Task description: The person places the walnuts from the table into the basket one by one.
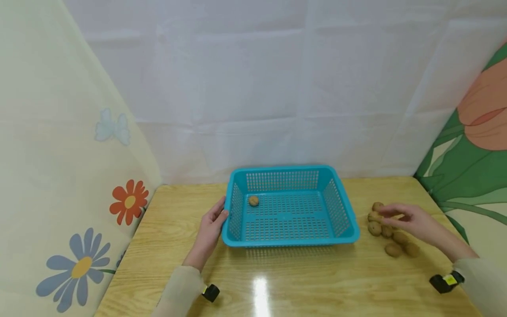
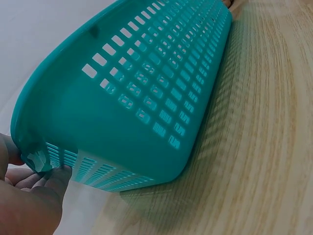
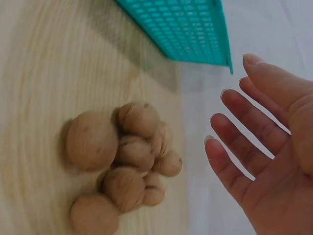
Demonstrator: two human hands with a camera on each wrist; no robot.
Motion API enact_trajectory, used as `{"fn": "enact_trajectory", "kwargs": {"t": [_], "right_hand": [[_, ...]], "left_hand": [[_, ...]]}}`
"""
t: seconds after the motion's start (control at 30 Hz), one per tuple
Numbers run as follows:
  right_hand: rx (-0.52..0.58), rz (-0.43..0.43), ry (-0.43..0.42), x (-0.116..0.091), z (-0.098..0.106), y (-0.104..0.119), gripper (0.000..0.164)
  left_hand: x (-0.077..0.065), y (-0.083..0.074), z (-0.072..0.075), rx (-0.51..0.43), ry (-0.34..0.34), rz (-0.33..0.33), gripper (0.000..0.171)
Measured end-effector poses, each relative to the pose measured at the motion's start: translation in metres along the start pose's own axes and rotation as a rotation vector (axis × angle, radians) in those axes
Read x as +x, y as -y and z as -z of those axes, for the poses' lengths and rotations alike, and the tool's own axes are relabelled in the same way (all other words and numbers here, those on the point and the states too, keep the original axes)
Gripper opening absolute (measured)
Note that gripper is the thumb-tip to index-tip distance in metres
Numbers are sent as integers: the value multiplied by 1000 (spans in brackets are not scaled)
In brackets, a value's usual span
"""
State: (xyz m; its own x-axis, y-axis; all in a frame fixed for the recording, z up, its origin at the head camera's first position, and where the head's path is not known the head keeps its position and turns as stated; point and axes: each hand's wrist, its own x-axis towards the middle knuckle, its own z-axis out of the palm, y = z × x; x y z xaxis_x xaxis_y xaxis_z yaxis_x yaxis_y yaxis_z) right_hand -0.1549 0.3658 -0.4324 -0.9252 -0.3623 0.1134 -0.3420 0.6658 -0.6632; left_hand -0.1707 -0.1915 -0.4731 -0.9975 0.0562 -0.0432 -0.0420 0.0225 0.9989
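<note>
On the table [image 1: 301, 281], lower centre, sits the blue basket [image 1: 291, 242], its left rim gripped by the left hand [image 1: 208, 229]. The right hand [image 1: 417, 223], empty, fingers apart, is near the walnut pile [image 1: 374, 228], lower right; a nudge could roll some away. One walnut [image 1: 253, 201] lies in the basket.

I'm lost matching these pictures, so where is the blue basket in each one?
Head: the blue basket is below centre, slightly right.
Left wrist: large, from upper left through the centre, cut by the top edge.
Right wrist: top centre, cut by the top edge.
Shared landmark: the wooden table.
</note>
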Motion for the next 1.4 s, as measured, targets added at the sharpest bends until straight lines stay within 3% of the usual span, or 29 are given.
{"fn": "enact_trajectory", "kwargs": {"t": [0.3, 0.47, 0.77, 1.23, 1.4], "right_hand": [[20, -81, 0, -38, 9, -33, 28], [-36, -168, -23, -59, 8, -50, 29], [-143, -327, -29, -73, -2, -66, 39], [-128, -298, -65, -79, -20, -71, 32], [-122, -336, -47, -81, -21, -68, 36]], "left_hand": [[3, -2, -1, -12, -3, -8, 56], [3, -1, -2, -20, -1, -9, 56], [5, -3, 0, -29, 4, 2, 56], [2, 0, 0, -31, 6, 31, 57], [2, 0, 0, -29, 3, 35, 57]]}}
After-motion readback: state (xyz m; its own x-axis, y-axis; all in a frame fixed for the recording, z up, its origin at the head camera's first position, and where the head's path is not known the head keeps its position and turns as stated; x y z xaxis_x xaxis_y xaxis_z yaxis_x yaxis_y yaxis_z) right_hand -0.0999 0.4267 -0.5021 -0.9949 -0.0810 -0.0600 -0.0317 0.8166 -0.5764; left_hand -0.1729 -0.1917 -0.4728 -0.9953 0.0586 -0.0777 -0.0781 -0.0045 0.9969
